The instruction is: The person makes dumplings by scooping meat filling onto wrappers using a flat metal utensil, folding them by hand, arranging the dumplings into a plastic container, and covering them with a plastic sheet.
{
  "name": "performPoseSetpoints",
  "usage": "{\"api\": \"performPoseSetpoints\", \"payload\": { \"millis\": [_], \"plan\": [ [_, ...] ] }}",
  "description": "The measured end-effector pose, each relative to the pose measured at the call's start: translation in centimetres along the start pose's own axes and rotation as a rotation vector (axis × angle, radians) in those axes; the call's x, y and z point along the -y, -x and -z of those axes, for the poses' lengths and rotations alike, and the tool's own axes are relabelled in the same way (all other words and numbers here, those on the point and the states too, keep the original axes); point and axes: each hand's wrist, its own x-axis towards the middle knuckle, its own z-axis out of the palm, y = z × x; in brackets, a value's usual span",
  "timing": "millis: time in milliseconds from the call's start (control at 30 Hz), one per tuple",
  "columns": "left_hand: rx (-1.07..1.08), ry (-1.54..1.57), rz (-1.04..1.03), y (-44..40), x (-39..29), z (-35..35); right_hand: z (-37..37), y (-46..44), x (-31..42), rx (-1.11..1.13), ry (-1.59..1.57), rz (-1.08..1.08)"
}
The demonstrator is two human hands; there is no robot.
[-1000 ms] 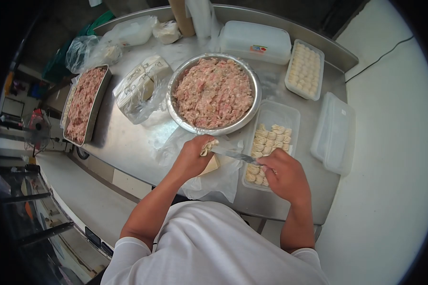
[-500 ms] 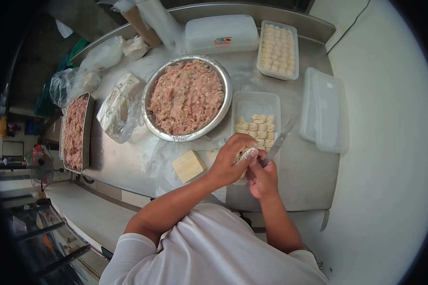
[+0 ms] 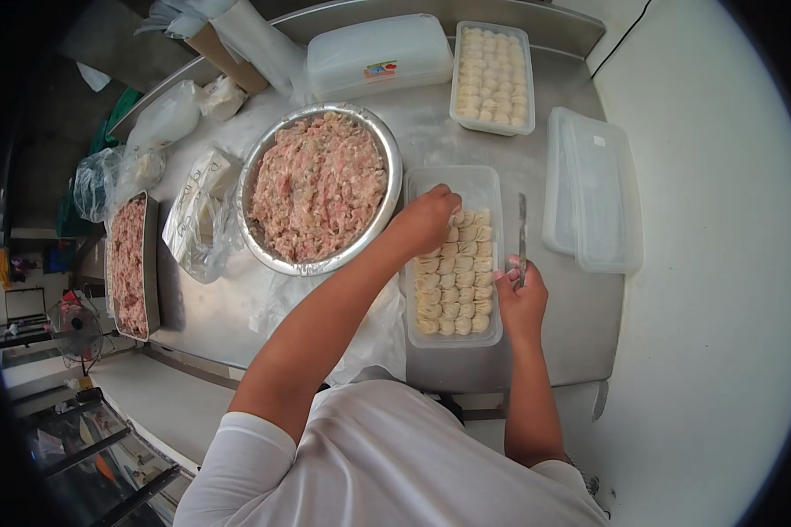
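Note:
My left hand point(image 3: 429, 218) reaches into the upper half of a clear plastic tray point(image 3: 497, 184). Its fingers are pinched on a small pale dumpling, mostly hidden beneath them, at the end of the rows. Several pleated dumplings point(image 3: 453, 290) fill the near part of this tray. Just right of the tray, my right hand point(image 3: 522, 297) is closed round a flat metal spreader point(image 3: 523, 228), its blade pointing away from me. A steel bowl point(image 3: 395, 189) of minced meat filling point(image 3: 321, 189) stands left of the tray, beside my left forearm.
Another tray point(image 3: 529, 105) full of dumplings stands at the back, near a closed plastic container point(image 3: 378, 57). Clear lids point(image 3: 602, 193) lie at the right by the wall. Bagged wrappers point(image 3: 204, 211) and a metal pan point(image 3: 151, 263) of mince are at left.
My left hand has moved away from my right hand and forward over the tray with the dumpling. My right hand has shifted right, its spreader now more upright in view.

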Motion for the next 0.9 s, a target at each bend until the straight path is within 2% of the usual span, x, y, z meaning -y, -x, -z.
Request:
{"api": "performPoseSetpoints", "payload": {
  "millis": [167,233,300,333,400,500,567,633,700,767,800,833,867,900],
  "plan": [
    [0.102,-0.128,0.085,-1.0,0.7,-0.9,-1.0,0.0,-1.8,-0.058,0.070,0.191],
    [0.121,-0.210,0.082,-1.2,0.4,-0.8,-1.1,0.0,-1.9,-0.044,0.093,0.167],
    [0.308,-0.208,0.148,-1.4,0.0,-0.4,-0.9,0.0,-1.6,-0.032,0.115,0.154],
    [0.301,-0.208,0.150,-1.4,-0.1,-0.2,-0.8,0.1,-1.3,-0.031,0.112,0.147],
    [0.351,-0.186,0.073,-1.1,-0.3,0.1,-0.7,0.5,-0.9,-0.018,0.108,0.154],
    [0.301,-0.181,0.044,0.3,-0.5,-0.2,-0.9,0.8,-0.8,-0.044,0.093,0.146],
    [0.182,-0.155,0.058,2.8,-0.6,-0.8,-0.9,0.6,-1.3,-0.066,0.176,0.219],
    [-0.205,-0.102,-0.183,6.1,-1.3,-0.5,-0.6,0.9,-0.3,-0.069,0.227,0.250],
    [-0.278,-0.065,-0.137,10.8,-1.6,1.0,-0.2,0.6,1.2,-0.085,0.279,0.271],
    [-0.356,-0.036,-0.034,16.3,-0.9,2.0,0.3,0.3,3.0,-0.002,0.330,0.528],
    [-0.377,-0.050,0.038,18.9,-0.2,2.0,0.4,0.3,4.5,0.006,0.330,0.533],
    [-0.383,-0.050,0.043,21.1,0.2,2.0,0.2,0.0,6.5,0.142,0.361,0.608],
    [-0.352,-0.049,0.175,23.1,0.6,1.9,-0.1,-0.4,8.4,0.279,0.391,0.685],
    [-0.322,-0.048,0.308,24.5,0.8,1.6,-0.7,-0.8,10.2,0.288,0.391,0.696]
  ]
}}
